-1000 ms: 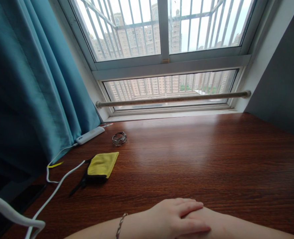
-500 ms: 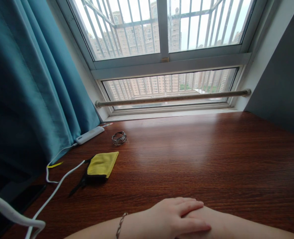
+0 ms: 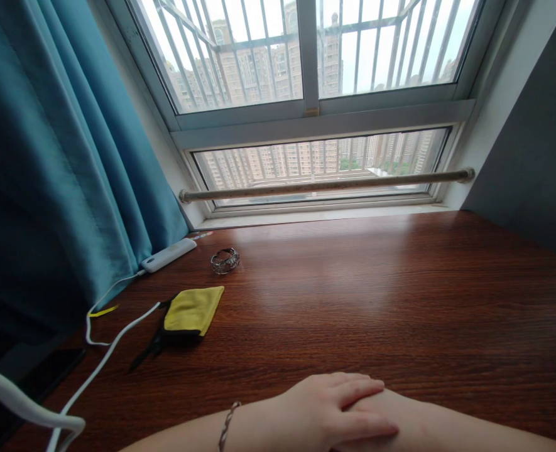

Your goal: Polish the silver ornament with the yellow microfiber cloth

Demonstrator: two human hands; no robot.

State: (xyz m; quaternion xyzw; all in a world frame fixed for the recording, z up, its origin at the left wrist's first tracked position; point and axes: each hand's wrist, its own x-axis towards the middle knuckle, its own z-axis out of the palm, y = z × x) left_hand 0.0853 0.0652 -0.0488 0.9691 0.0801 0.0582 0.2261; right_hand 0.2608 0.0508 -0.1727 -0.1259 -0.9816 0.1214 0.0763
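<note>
Crossing at the bottom edge, my left hand lies flat over my right wrist or the back of my right hand. The left fingers are stretched out and hold nothing. My right fingers are hidden beneath the left hand. A thin twisted bracelet circles my left wrist. Beyond the hands is a dark red-brown wooden tabletop. A small yellow cloth pouch with black edging and a black cord lies to the left, apart from both hands. Behind it rests a silver openwork bracelet or cuff.
A white elongated device with a thin cable lies beside the blue curtain. A thicker white cable loops across the lower left, near a dark flat object. At the back, a rail runs before the barred window.
</note>
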